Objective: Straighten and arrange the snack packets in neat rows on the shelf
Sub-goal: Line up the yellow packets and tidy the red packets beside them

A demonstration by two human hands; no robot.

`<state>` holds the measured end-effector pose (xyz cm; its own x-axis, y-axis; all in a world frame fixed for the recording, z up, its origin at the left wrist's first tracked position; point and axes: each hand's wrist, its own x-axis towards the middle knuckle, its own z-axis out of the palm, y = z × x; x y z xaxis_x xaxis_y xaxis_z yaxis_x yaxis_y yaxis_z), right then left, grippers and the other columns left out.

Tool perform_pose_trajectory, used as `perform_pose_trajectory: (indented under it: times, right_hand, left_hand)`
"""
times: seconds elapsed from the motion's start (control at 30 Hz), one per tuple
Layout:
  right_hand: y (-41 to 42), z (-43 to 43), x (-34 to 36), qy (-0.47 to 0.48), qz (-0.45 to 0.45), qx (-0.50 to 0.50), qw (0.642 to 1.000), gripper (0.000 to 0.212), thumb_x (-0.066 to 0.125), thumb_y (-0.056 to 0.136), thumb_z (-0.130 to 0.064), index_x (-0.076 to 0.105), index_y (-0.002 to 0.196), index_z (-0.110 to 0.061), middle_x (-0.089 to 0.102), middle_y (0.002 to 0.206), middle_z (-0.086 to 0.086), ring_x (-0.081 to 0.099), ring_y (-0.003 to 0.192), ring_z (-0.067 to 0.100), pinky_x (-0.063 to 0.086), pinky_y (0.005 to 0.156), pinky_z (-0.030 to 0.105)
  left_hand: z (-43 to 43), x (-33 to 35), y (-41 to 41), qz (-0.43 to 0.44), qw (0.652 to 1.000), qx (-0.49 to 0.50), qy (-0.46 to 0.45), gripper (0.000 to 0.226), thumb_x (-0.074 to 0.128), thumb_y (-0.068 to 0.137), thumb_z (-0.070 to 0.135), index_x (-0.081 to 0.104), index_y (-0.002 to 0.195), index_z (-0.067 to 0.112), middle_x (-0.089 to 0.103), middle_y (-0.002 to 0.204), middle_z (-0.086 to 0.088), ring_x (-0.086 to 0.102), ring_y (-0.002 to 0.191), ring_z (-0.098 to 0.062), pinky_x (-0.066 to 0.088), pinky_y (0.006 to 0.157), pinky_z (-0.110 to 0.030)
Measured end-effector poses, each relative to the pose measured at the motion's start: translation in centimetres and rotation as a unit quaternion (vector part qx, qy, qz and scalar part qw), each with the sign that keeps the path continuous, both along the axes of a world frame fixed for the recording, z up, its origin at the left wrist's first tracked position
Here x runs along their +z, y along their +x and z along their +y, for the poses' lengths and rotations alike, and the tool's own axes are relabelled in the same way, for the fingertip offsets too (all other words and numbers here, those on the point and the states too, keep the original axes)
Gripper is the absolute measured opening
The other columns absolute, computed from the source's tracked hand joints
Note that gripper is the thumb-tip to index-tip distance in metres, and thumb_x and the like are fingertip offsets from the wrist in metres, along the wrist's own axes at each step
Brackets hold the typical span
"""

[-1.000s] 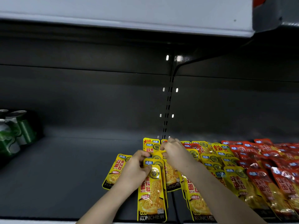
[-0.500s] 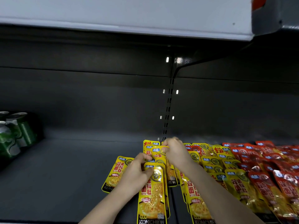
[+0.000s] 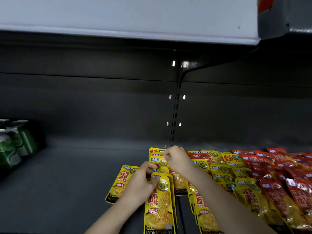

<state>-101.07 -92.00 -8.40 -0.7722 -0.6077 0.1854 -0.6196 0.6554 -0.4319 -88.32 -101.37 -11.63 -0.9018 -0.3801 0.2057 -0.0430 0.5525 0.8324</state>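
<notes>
Head view: on the dark grey shelf (image 3: 67,183), beneath a white upper shelf (image 3: 135,17), yellow snack packets (image 3: 222,169) lie overlapping mid-shelf, with red packets (image 3: 287,174) to their right and green cans (image 3: 15,146) far left. The left hand (image 3: 141,181) pinches the front packet (image 3: 160,205) at its top; the right hand (image 3: 175,159) pinches another behind it.

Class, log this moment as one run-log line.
left hand: pinches front yellow packet | right hand: pinches second yellow packet | red packets: right side | cans: far left
</notes>
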Motion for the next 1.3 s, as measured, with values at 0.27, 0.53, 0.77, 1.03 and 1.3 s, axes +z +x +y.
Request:
perform_pose_trajectory:
  times: [0.27, 0.53, 0.77, 1.03, 1.3]
  right_hand:
    - [2.1, 2.8, 1.1, -0.044, 0.064, 0.007, 0.997, 0.028, 0.042, 0.098, -0.016, 0.063, 0.118, -0.016, 0.056, 0.117, 0.002, 0.057, 0.105, 0.016, 0.041, 0.084, 0.019]
    - [9.6, 7.1, -0.6, 0.107, 0.0, 0.18, 0.978, 0.082, 0.053, 0.081, -0.063, 0.005, 0.145, -0.045, -0.007, 0.152, -0.021, -0.002, 0.14, 0.005, 0.015, 0.114, 0.038]
    - [10.5, 6.9, -1.9, 0.105, -0.039, 0.163, 0.98, 0.091, 0.059, 0.081, -0.057, -0.001, 0.147, -0.039, -0.028, 0.148, -0.022, -0.009, 0.144, 0.012, 0.02, 0.115, 0.04]
    - [10.5, 6.9, -1.4, 0.102, -0.042, 0.165, 0.98, 0.089, 0.06, 0.081, -0.057, 0.003, 0.147, -0.04, -0.023, 0.151, -0.019, -0.009, 0.144, 0.014, 0.019, 0.115, 0.043]
    - [10.0, 6.5, -0.4, 0.039, 0.045, 0.106, 0.993, 0.052, 0.039, 0.096, -0.049, 0.027, 0.143, -0.032, 0.011, 0.153, -0.011, 0.01, 0.142, 0.012, 0.029, 0.11, 0.035]
  left_hand:
    - [-0.2, -0.2, -0.2, 0.031, 0.998, 0.042, 0.017, 0.025, 0.059, 0.089, 0.009, 0.049, 0.103, 0.027, 0.054, 0.109, 0.003, 0.053, 0.105, -0.007, 0.046, 0.089, -0.023]
    - [-0.1, -0.1, -0.2, 0.044, 0.993, 0.113, -0.015, 0.024, 0.052, 0.093, 0.01, 0.051, 0.117, 0.006, 0.053, 0.109, 0.001, 0.054, 0.1, -0.013, 0.036, 0.08, -0.014]
    - [0.3, 0.4, 0.3, 0.039, 0.991, 0.111, -0.057, 0.027, 0.047, 0.094, 0.008, 0.053, 0.121, 0.006, 0.061, 0.099, 0.0, 0.054, 0.088, -0.009, 0.034, 0.064, -0.006]
    - [-0.1, 1.4, 0.5, 0.042, 0.985, 0.148, -0.074, 0.027, 0.05, 0.089, 0.003, 0.057, 0.115, 0.008, 0.062, 0.09, 0.002, 0.061, 0.098, -0.023, 0.035, 0.072, -0.018]
    - [-4.9, 2.9, 2.3, -0.222, 0.935, 0.188, -0.201, 0.053, 0.053, 0.089, 0.042, 0.035, 0.133, 0.019, 0.048, 0.133, -0.008, 0.04, 0.125, -0.031, 0.041, 0.095, -0.041]
